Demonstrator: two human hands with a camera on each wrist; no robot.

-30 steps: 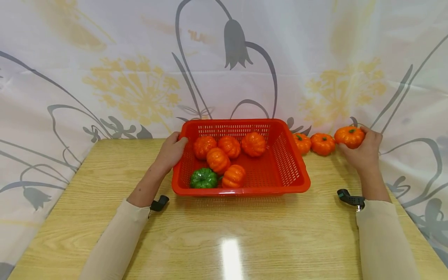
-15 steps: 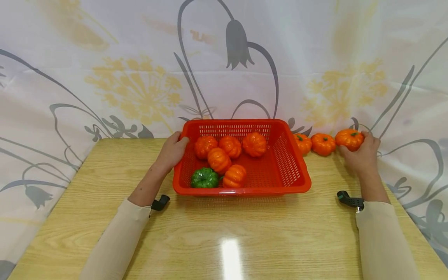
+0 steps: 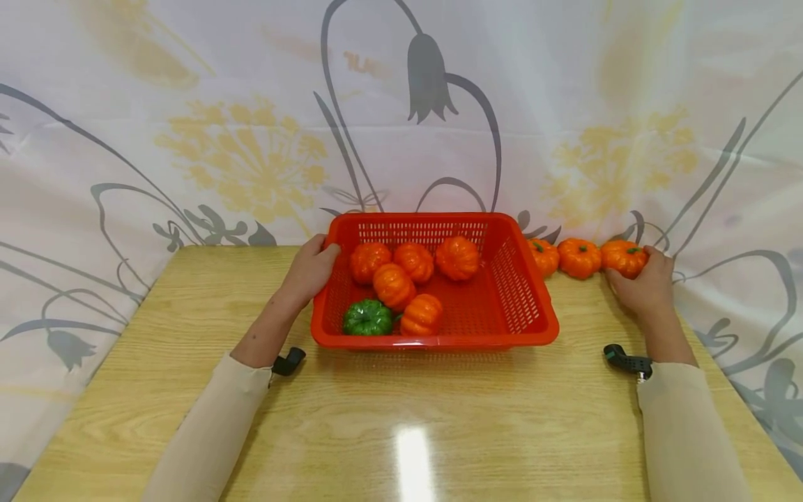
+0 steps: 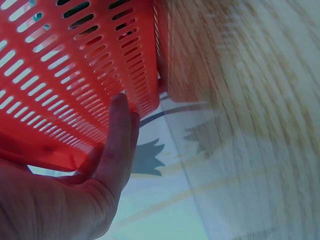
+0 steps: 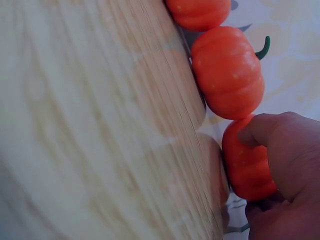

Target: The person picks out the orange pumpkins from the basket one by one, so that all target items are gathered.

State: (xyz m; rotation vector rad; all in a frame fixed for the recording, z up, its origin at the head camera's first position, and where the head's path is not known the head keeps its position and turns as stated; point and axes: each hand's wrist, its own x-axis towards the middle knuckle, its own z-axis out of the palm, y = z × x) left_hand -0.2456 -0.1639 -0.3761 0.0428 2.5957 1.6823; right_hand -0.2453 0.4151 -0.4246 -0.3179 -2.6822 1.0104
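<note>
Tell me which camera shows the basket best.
The head view: it shows nearly the whole basket from above, inside included. The left wrist view shows part of its slotted outside, with the left hand at its rim. The right wrist view shows none of it.

Eight orange pumpkins [image 3: 394,286] and one green pumpkin [image 3: 367,318] make nine. Five of the orange pumpkins and the green pumpkin lie in one red basket [image 3: 502,341], six in all; the other three orange pumpkins stand in a row on one tabletop [image 3: 502,418]. Two hands [image 3: 310,270], two beige sleeves [image 3: 203,429] and two black wrist devices [image 3: 289,362] show.
</note>
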